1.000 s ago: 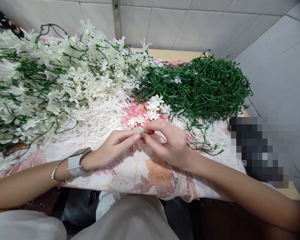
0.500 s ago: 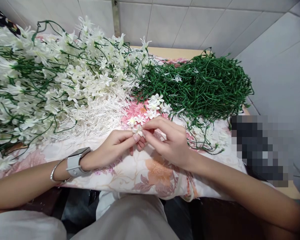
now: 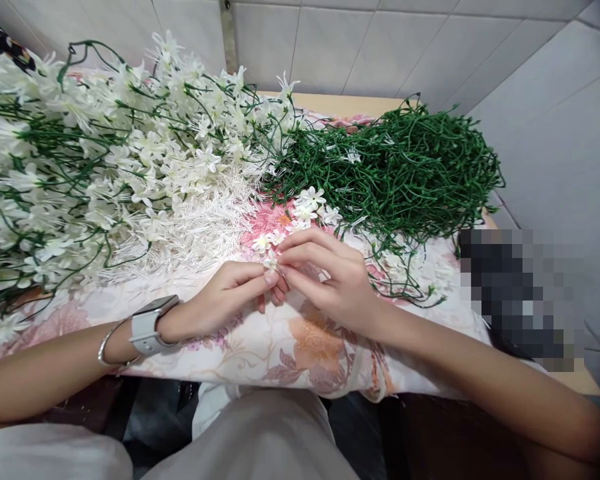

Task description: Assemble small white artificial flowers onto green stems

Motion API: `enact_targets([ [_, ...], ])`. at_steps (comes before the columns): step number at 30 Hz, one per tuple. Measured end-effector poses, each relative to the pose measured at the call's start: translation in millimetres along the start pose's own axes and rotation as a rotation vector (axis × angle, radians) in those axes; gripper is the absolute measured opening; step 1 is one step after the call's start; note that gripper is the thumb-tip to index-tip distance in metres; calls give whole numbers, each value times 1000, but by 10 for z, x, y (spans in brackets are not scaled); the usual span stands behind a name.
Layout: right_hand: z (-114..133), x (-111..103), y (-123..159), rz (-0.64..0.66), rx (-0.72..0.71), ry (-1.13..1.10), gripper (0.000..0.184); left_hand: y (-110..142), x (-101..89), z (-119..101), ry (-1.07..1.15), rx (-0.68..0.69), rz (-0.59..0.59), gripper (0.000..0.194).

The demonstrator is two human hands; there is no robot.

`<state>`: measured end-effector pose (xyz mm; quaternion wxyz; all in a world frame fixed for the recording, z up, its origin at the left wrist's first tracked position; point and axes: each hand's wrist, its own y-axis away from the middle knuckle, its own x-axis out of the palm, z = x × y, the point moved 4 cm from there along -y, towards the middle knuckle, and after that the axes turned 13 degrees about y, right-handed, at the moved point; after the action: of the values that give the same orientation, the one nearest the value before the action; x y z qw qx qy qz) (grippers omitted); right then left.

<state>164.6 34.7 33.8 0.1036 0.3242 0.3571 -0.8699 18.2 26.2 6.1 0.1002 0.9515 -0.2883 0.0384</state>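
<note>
My left hand [image 3: 225, 293] and my right hand [image 3: 330, 280] meet fingertip to fingertip over a floral cloth [image 3: 300, 347]. Both pinch one small white artificial flower [image 3: 271, 262] between thumb and fingers. A few loose white flowers [image 3: 305, 210] lie just beyond my fingers. A white watch and a silver bangle sit on my left wrist.
A big heap of white artificial flowers on green stems [image 3: 95, 160] fills the left of the table. A tangle of bare green stems [image 3: 405, 173] lies at the right, white plastic stamen sprigs [image 3: 200, 227] in between. Tiled walls stand behind and to the right. A blurred dark patch [image 3: 520, 293] sits at the right edge.
My fingers have shifted slightly on the small flower and both hands edged a little left. The piles lie as before.
</note>
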Motion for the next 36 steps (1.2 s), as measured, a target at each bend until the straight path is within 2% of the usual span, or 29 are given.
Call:
enact_targets([
  [8, -47, 49, -2, 189, 282, -292, 4, 1, 10, 12, -12, -14, 73, 33],
  [11, -58, 75, 0, 213, 364, -441, 4, 6, 10, 1, -61, 3, 100, 34],
  [14, -79, 85, 9, 191, 408, -486, 8, 14, 7, 9, -131, 20, 111, 35],
  [16, -83, 68, 16, 137, 373, -432, 11, 17, -9, 25, -115, 36, 70, 37],
  [20, -40, 24, 31, 59, 221, -247, 18, 14, -70, 59, 21, 47, -118, 43],
  [22, -8, 4, 30, 41, 158, -146, 17, 11, -55, 55, 7, 30, -107, 43],
  [25, 46, -27, 16, 10, 53, 27, 13, 11, -8, 13, -79, 42, -6, 41],
  [28, 95, -34, 12, -27, -82, 134, 13, 9, 6, -21, -114, 69, 37, 36],
  [33, 111, -5, 39, -102, -222, 163, 20, -14, -7, -41, -90, 105, -11, 25],
  [36, 109, -1, 34, -121, -245, 150, 21, -12, -23, -14, -12, 76, -61, 29],
])
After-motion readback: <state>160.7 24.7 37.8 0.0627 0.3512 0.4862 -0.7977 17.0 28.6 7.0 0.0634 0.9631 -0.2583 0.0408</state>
